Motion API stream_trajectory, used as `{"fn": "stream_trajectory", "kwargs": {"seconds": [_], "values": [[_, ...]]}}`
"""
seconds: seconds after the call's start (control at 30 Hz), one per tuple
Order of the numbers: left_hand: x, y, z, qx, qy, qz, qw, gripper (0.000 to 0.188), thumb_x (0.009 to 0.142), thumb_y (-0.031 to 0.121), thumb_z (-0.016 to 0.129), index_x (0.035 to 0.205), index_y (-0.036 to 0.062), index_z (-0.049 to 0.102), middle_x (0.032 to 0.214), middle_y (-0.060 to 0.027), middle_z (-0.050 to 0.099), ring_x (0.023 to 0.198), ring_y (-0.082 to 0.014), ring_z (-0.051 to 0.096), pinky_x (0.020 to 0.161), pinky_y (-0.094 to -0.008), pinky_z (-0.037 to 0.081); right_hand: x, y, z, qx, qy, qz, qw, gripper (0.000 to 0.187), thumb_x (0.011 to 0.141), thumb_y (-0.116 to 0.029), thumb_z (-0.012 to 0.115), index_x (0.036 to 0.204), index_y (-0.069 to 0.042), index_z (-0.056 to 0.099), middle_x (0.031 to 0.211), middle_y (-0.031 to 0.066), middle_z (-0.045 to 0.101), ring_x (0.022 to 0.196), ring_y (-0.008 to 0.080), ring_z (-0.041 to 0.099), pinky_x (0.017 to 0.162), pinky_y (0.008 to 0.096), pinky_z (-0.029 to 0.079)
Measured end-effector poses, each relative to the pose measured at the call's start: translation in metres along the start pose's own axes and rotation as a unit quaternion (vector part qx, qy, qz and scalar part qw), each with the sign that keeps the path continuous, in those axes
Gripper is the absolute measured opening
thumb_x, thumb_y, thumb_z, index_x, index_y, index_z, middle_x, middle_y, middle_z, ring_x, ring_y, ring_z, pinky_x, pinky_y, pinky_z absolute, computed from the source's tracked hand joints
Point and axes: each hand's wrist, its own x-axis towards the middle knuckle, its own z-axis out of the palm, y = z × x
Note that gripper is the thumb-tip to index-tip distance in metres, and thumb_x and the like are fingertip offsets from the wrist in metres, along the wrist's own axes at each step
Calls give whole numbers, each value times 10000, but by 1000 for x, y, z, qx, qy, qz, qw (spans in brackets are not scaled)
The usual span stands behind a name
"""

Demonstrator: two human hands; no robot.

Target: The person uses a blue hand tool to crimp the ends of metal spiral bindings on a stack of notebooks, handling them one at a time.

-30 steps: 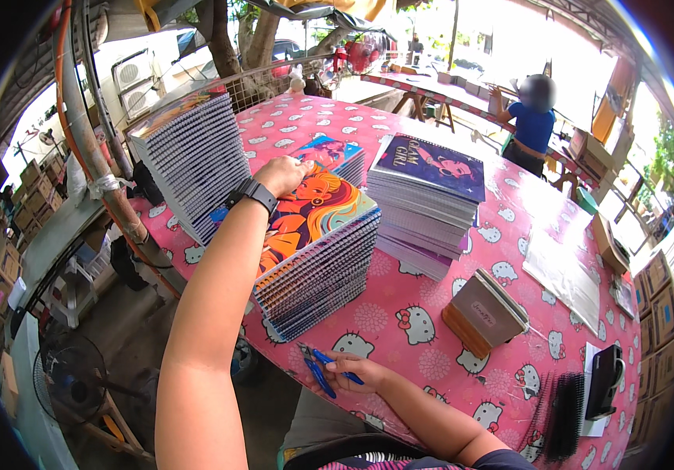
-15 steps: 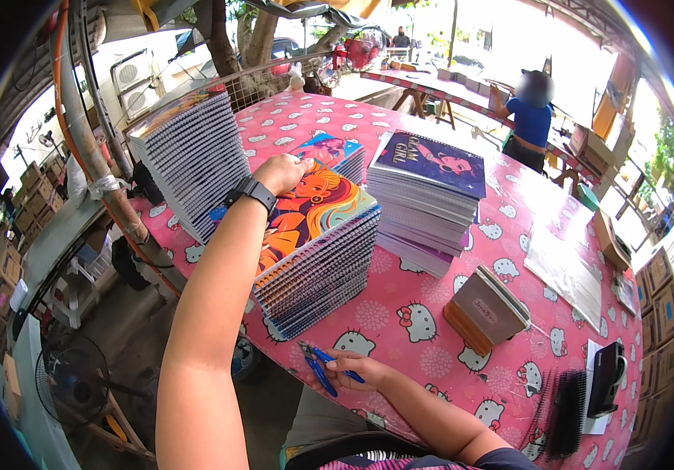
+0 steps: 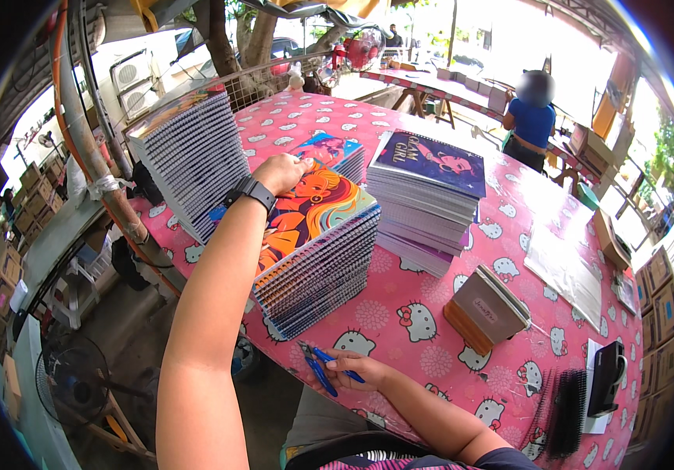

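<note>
My left hand (image 3: pixel 278 174), with a dark watch on its wrist, is closed over the far edge of the top spiral notebook (image 3: pixel 317 215), which has an orange-haired figure on its cover. That notebook lies on a stack of spiral notebooks (image 3: pixel 321 274) whose coil bindings face me. In my right hand (image 3: pixel 356 370), low at the table's near edge, are blue-handled cutting pliers (image 3: pixel 321 372), their handles spread and jaws pointing toward the stack's near corner. The fingertips of my left hand are partly hidden behind the notebook's edge.
A taller notebook stack (image 3: pixel 192 164) stands left, a dark-covered stack (image 3: pixel 423 196) right. Nearer are a wooden block holder (image 3: pixel 486 309), black binding coils (image 3: pixel 566 411) and a black hole-punch-like device (image 3: pixel 607 380). Pink patterned cloth (image 3: pixel 400 360) covers the table. A person in blue (image 3: pixel 531 121) works beyond.
My hands, the pliers and the notebooks hold still. Beyond the table, the person in blue has shifted their arm slightly, and a distant figure has moved left.
</note>
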Motion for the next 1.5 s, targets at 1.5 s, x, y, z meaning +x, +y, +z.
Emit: {"fn": "stream_trajectory", "kwargs": {"seconds": [1.5], "values": [[-1, 1, -2, 24, -9, 0, 1000, 505, 900, 460, 378, 1059, 40, 609, 1102, -209, 573, 1058, -341, 523, 917, -425, 384, 1, -1, 6, 10, 22, 8, 1000, 440, 867, -199, 525, 1231, 3, 384, 1100, 168, 557, 993, 267, 569, 869, 373, 449]]}}
